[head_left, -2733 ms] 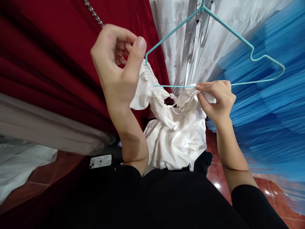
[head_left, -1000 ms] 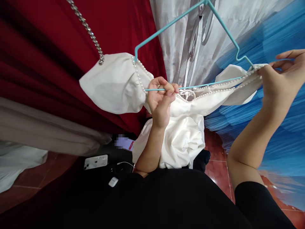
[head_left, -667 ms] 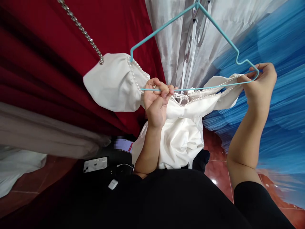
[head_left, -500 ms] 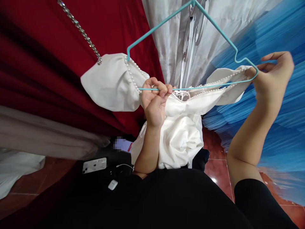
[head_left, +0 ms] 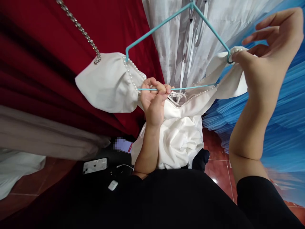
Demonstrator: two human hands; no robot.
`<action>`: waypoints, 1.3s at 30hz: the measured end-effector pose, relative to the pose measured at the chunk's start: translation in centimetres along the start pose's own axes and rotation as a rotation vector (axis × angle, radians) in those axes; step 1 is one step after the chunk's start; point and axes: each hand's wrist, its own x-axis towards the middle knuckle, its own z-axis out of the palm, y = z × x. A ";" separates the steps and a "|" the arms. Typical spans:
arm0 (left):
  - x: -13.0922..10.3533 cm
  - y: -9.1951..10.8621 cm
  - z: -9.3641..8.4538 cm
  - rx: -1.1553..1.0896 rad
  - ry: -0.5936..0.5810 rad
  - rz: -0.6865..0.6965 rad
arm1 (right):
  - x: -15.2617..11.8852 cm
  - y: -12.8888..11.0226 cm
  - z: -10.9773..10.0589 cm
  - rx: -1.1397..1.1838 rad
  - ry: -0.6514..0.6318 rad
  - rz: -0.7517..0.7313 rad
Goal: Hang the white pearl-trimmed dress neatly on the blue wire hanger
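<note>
A white dress [head_left: 181,136] with pearl-edged neckline hangs in front of me on a light-blue hanger [head_left: 158,25]. My left hand [head_left: 154,103] is closed around the hanger's bottom bar, close to the white laces. At the right, my right hand [head_left: 267,47] pinches the pearl trim of the dress's right shoulder between thumb and fingers, by the hanger's right end. That shoulder's pearl strap sits over the hanger's notch. On the other side, the left sleeve [head_left: 111,82] hangs from the hanger's left end.
Red fabric [head_left: 114,28] hangs at the left, white fabric [head_left: 221,19] behind, blue tulle [head_left: 281,127] at the right. A beaded chain [head_left: 81,28] is at upper left. Two phones [head_left: 94,165] and a small white case [head_left: 112,185] lie on a black surface.
My right hand has moved up with the pearl trim, from the hanger's lower right corner to its shoulder notch. The right sleeve has risen. My left hand has barely moved.
</note>
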 end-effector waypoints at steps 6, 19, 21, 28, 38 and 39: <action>0.2 0.3 -0.2 -0.008 -0.018 -0.063 | -4.6 -3.5 1.7 0.094 0.033 -0.354; -1.7 2.0 -1.4 0.291 -0.088 -0.230 | -12.0 -0.5 7.5 -0.305 -0.292 -0.229; -2.6 3.3 -1.0 0.478 -0.106 -0.243 | -11.9 -0.7 7.4 -0.291 -0.308 -0.219; -0.6 8.5 1.0 0.805 0.200 0.729 | -11.9 -0.8 7.4 -0.269 -0.297 -0.215; 4.1 6.8 -2.5 1.046 0.026 0.333 | -11.4 -1.1 6.8 -0.358 -0.323 -0.157; 4.3 6.9 -2.5 1.000 0.023 0.313 | -11.3 -1.0 6.9 -0.369 -0.326 -0.143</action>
